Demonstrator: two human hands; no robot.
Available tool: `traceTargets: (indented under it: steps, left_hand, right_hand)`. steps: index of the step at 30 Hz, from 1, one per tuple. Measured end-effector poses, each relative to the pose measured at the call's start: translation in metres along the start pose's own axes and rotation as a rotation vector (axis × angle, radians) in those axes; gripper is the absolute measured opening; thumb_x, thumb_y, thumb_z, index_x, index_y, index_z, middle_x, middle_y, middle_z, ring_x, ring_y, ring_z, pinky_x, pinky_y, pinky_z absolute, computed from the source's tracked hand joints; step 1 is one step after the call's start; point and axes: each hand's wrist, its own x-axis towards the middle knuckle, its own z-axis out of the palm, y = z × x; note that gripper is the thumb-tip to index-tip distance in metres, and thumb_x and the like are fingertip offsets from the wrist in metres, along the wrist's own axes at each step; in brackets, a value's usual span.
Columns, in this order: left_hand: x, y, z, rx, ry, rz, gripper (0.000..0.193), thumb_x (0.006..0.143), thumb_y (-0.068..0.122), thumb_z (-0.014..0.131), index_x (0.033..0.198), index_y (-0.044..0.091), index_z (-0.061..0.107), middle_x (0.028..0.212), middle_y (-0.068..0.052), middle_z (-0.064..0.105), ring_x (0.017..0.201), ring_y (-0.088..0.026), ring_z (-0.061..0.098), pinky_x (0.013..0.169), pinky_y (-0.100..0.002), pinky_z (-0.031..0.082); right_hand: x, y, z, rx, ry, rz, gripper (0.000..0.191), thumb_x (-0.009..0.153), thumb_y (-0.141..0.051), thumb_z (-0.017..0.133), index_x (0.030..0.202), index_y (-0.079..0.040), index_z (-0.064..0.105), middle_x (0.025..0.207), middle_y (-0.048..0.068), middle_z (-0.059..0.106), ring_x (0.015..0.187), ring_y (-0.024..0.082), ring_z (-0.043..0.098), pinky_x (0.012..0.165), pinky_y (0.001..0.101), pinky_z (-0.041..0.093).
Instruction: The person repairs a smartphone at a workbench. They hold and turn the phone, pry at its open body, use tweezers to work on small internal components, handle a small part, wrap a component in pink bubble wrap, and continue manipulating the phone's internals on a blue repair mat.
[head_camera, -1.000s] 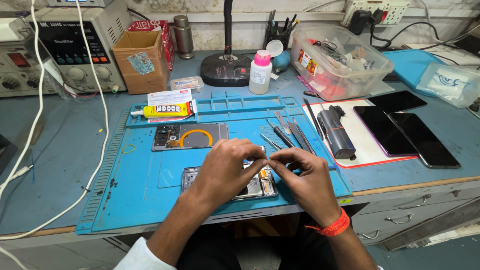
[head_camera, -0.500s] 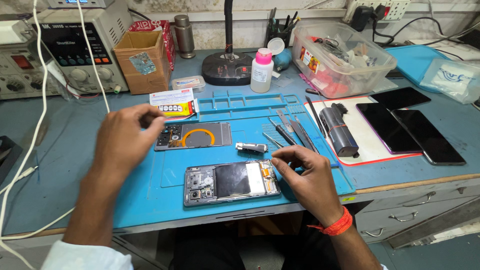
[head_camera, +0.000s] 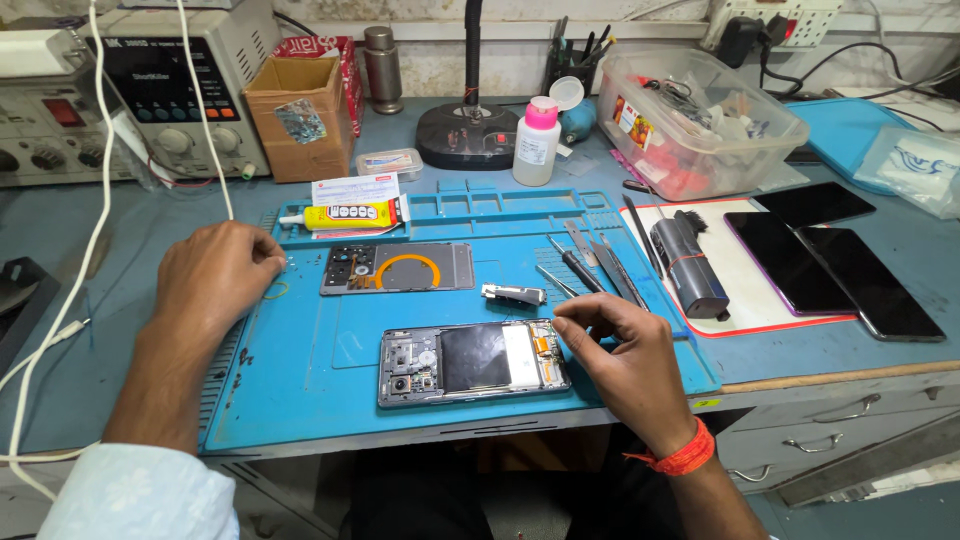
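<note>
An opened phone (head_camera: 470, 362) with its back off lies on the blue work mat (head_camera: 300, 400), showing its boards and dark battery. My right hand (head_camera: 625, 355) rests at the phone's right end, fingertips pinched against its upper right corner. My left hand (head_camera: 215, 275) lies at the mat's left edge with its fingers curled together near a thin yellow ring (head_camera: 277, 291). What is under its fingertips is hidden. The grey back cover (head_camera: 400, 268) with an orange coil ring lies above the phone. A small metal part (head_camera: 513, 294) lies beside it.
A yellow glue tube (head_camera: 340, 216) and several hand tools (head_camera: 590, 262) lie on the mat. Right of it are a dark roll (head_camera: 690, 268) and two phones (head_camera: 835, 272). Behind stand a power supply (head_camera: 165, 90), cardboard box (head_camera: 297, 115), bottle (head_camera: 537, 142) and plastic bin (head_camera: 700, 120).
Both hands were over the phone a second ago. My left hand has moved away to the mat's left edge. The small metal part now lies on the mat. My right hand stayed.
</note>
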Motion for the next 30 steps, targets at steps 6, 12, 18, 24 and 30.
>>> traceTargets:
  steps: [6, 12, 18, 24, 30]
  left_hand:
    - [0.007, -0.001, 0.007, 0.005, 0.011, -0.006, 0.018, 0.085, 0.026, 0.077, 0.1, 0.018, 0.084, 0.099, -0.014, 0.079, 0.097, -0.032, 0.073, 0.085, -0.048, 0.057]
    - [0.002, -0.003, 0.012, -0.035, 0.027, 0.003, 0.018, 0.088, 0.023, 0.074, 0.101, 0.017, 0.084, 0.098, -0.011, 0.079, 0.093, -0.032, 0.074, 0.084, -0.046, 0.057]
    - [0.002, -0.005, 0.015, -0.084, 0.089, 0.043, 0.02, 0.087, 0.021, 0.073, 0.103, 0.015, 0.083, 0.098, -0.009, 0.079, 0.092, -0.031, 0.074, 0.082, -0.045, 0.057]
    - [0.002, -0.005, 0.015, -0.1, 0.101, 0.044, 0.023, 0.086, 0.022, 0.075, 0.106, 0.014, 0.082, 0.099, -0.009, 0.078, 0.092, -0.031, 0.073, 0.083, -0.045, 0.056]
    - [-0.009, 0.017, -0.005, -0.138, 0.274, 0.217, 0.026, 0.088, 0.023, 0.077, 0.11, 0.009, 0.08, 0.108, -0.015, 0.073, 0.099, -0.034, 0.069, 0.089, -0.046, 0.053]
  right_hand:
    - [0.0, -0.001, 0.0, 0.0, 0.004, 0.016, 0.015, 0.087, -0.011, 0.076, 0.099, -0.003, 0.079, 0.082, 0.002, 0.078, 0.069, 0.006, 0.066, 0.063, 0.0229, 0.054]
    - [0.0, -0.002, -0.001, -0.011, -0.004, -0.01, 0.014, 0.088, -0.011, 0.076, 0.099, -0.002, 0.078, 0.081, 0.002, 0.076, 0.068, 0.006, 0.064, 0.063, 0.0229, 0.053]
    - [0.0, -0.003, -0.002, -0.019, -0.015, -0.009, 0.014, 0.088, -0.012, 0.076, 0.098, -0.003, 0.078, 0.082, 0.001, 0.077, 0.068, 0.006, 0.065, 0.063, 0.0228, 0.054]
    - [0.0, -0.001, -0.002, -0.012, -0.013, -0.003, 0.014, 0.089, -0.012, 0.076, 0.099, -0.002, 0.078, 0.082, 0.002, 0.077, 0.069, 0.006, 0.065, 0.064, 0.0232, 0.054]
    - [0.0, -0.002, -0.001, 0.01, -0.013, 0.017, 0.014, 0.089, -0.012, 0.075, 0.099, -0.003, 0.078, 0.082, 0.002, 0.077, 0.069, 0.006, 0.065, 0.064, 0.0234, 0.054]
